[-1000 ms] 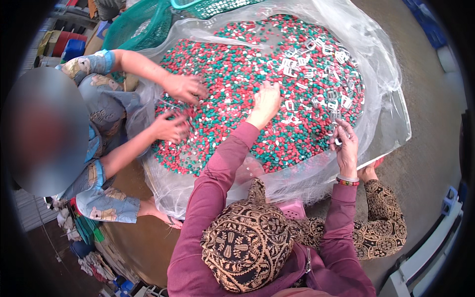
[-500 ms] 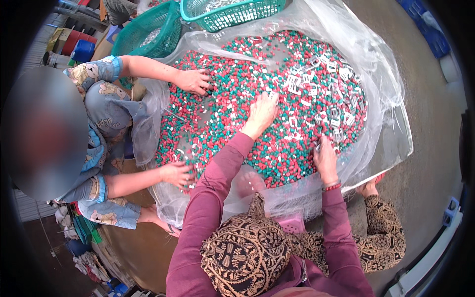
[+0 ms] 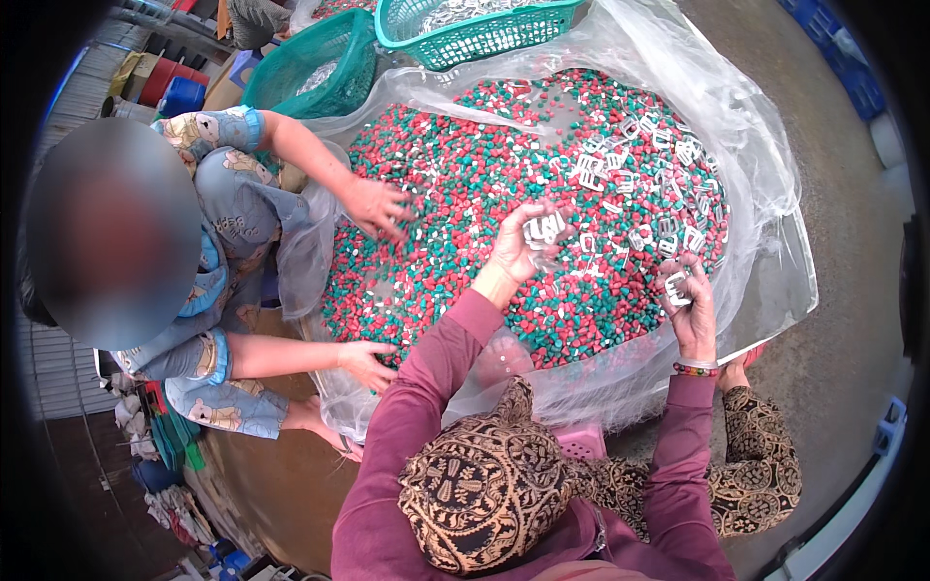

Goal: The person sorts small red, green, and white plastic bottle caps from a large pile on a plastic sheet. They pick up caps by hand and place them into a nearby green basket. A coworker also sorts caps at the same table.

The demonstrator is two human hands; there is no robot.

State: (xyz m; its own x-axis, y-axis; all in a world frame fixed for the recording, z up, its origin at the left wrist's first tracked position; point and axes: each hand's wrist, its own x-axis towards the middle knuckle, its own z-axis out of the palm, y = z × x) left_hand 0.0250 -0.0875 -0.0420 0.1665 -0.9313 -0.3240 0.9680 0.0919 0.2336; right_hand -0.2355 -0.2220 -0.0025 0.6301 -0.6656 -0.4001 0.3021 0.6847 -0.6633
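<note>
Several silvery-white buckle-like pieces (image 3: 544, 229) are gathered in my left hand (image 3: 511, 250), raised over the middle of a pile of small red, green and white pellets (image 3: 446, 232). My right hand (image 3: 696, 324), at the pile's right edge, has its fingers closed round another buckle-like piece (image 3: 677, 289). More flat, slotted silvery frames (image 3: 668, 189) are scattered on the pile's right side. The pellets lie on a translucent mesh sheet (image 3: 741, 126) with bunched-up edges.
A co-worker's two hands (image 3: 380, 208) are over the pile's left side. Two green baskets (image 3: 504, 44) with silvery pieces stand at the far edge. Beside my legs is a pink plastic stool (image 3: 581, 443). Blue crates (image 3: 843, 63) sit at the far right.
Both my hands have lifted from the pellets, now showing silvery pieces; the right has moved rightward. The co-worker's upper hand has come off the pellets, fingers spread.
</note>
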